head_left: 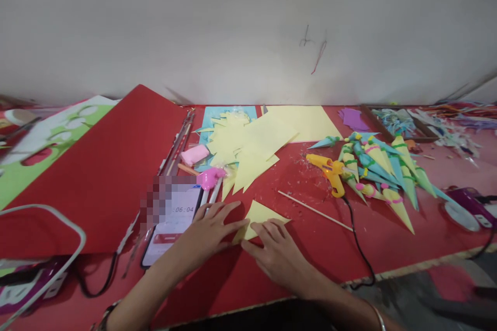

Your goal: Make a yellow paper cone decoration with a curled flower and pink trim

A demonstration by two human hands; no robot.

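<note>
The paper is lying on the desk, low in the frame's centre, just beyond both hands. The left hand is resting with its grip spread, a fingertip touching the paper's left side. The right hand is resting bent fingers over the lower edge; whether its grip is pinching, one cannot tell.

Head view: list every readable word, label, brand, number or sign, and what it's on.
":06:04" on the phone; whatever precedes it is lost in pixelation.
Smaller marks on the phone screen, including any on the red button: too small or blurred to read.
Glue gun: no readable text.
Nothing else legible.
</note>
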